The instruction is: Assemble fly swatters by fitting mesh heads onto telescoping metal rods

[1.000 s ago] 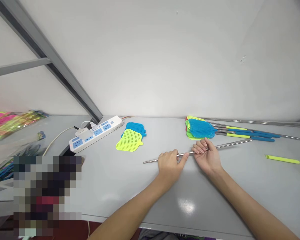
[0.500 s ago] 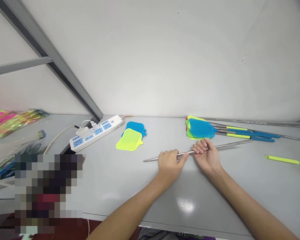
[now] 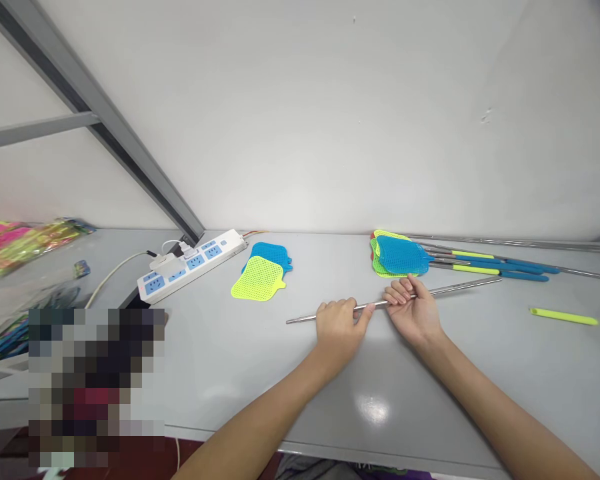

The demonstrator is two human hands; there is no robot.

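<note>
White power strip (image 3: 193, 267) on the left, loose yellow swatter head (image 3: 258, 279), then left hand (image 3: 339, 327), fingers clamped round a metal rod (image 3: 380, 304) over the grey table (image 3: 220, 373). Right hand's (image 3: 414, 317) fingers are curled round it too, yellow tube (image 3: 564, 317) beyond.

One held rod (image 3: 465, 287), one loose tube (image 3: 563, 317), one power strip (image 3: 195, 263)

Metal rod (image 3: 463, 287) — plain silver. Loose yellow-green swatter head (image 3: 257, 279), fine grid of holes; blue swatter head (image 3: 273, 252) beneath. Stacked fly swatters (image 3: 403, 257): blue perforated top, yellow-green, green and red edges under it. Swatter handles (image 3: 525, 275): blue, yellow-green. Loose grip sleeve (image 3: 563, 317) — solid yellow-green. Power strip (image 3: 195, 264): white, light-blue socket panels. Tabletop (image 3: 230, 373) grey.
</note>
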